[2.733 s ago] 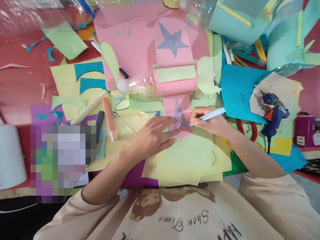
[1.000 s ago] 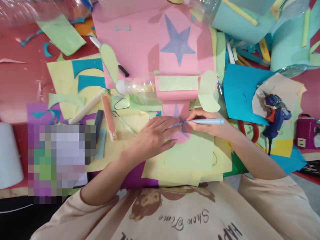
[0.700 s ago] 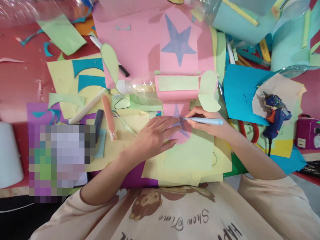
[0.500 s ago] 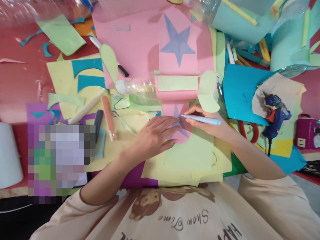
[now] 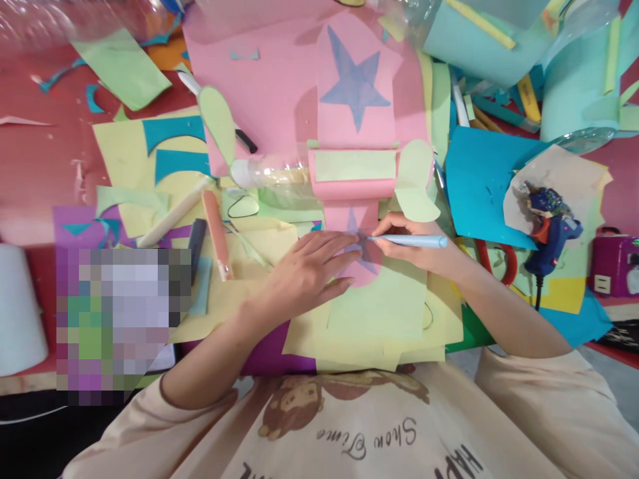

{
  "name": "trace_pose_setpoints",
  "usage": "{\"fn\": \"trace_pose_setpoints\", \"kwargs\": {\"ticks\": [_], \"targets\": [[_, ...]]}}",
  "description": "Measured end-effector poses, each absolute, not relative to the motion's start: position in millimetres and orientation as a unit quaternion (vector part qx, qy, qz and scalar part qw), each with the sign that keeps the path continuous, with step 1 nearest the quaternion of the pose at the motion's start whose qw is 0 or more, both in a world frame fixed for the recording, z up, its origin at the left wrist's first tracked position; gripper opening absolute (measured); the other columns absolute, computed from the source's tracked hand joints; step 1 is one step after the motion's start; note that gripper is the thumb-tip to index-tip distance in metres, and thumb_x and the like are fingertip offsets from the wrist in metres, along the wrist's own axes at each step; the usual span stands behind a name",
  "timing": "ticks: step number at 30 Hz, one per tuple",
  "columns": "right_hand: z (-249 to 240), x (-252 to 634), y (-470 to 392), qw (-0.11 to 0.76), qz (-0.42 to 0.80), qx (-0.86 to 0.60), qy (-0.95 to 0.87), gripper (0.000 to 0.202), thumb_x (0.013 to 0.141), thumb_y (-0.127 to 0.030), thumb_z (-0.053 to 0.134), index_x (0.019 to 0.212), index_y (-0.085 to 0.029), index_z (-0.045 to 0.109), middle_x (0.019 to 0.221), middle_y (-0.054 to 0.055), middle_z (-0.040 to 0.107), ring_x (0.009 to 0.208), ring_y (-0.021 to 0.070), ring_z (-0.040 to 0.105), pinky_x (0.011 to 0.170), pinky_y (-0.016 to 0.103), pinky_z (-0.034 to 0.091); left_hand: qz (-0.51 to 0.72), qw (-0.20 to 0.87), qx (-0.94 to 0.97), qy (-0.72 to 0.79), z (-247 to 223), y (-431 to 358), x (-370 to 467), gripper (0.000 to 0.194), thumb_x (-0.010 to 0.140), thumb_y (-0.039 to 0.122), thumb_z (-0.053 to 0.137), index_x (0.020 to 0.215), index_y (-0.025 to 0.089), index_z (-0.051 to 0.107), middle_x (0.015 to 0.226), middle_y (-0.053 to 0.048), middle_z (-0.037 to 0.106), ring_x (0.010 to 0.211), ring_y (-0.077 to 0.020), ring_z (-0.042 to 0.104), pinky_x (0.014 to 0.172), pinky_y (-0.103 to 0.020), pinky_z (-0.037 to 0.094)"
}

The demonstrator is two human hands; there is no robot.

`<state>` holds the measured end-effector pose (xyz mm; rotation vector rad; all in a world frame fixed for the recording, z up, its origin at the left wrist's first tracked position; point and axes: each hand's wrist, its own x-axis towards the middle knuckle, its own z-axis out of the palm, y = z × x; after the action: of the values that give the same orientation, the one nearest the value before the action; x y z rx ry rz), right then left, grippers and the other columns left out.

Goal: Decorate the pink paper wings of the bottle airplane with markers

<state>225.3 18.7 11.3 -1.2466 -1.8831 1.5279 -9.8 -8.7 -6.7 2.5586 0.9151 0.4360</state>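
My cream shirt [image 5: 442,412] has loose sleeves [image 5: 544,412] and a brown cartoon [image 5: 294,402]; right of the cartoon's head, dark "Show Time" script [image 5: 367,439], then black capitals [image 5: 464,462].

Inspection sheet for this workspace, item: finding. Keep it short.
Surface: red tabletop, partly covered by paper sheets.
Job's things: pale blue pen; pink flap bearing a blue star.
Clutter: paper scraps, clear bottle, blue glue gun on paper.
Left hand: lies flat, reaching onto the pink flap.
Right hand: grips the pale blue pen, tip at the blue star.
Cables: black cord from the blue glue gun; far end not visible.
Surroundings: white cylinder at left, purple box at right.
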Motion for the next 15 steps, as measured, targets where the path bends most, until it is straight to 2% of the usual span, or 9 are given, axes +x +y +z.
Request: {"fn": "trace_pose_setpoints", "kwargs": {"ticks": [7,15], "targets": [[10.8,226.3,18.3,0.188,0.557,-0.446,-0.675,0.01,0.084,-0.025,0.06,0.078,-0.017,0.057,0.066,-0.003,0.051,0.058,0.008,0.042,0.054,0.022,0.033,0.157,0.189,0.913,0.325,-6.6,-9.0,-10.0,0.028,0.093,0.028,0.052,0.116,0.015,0.061,0.124,-0.013,0.065,0.116,-0.0269,0.06,0.097,-0.044,0.05],[11.9,221.7,19.6,0.216,0.51,-0.46,-0.693,0.008,0.088,-0.025,0.056,0.084,-0.019,0.058,0.078,0.0,0.061,0.067,0.0115,0.051,0.062,0.024,0.038,0.155,0.19,0.912,0.328,-8.3,-9.6,-10.1,0.029,0.094,0.03,0.049,0.116,0.016,0.062,0.126,-0.012,0.064,0.118,-0.0264,0.058,0.098,-0.045,0.049]]}}
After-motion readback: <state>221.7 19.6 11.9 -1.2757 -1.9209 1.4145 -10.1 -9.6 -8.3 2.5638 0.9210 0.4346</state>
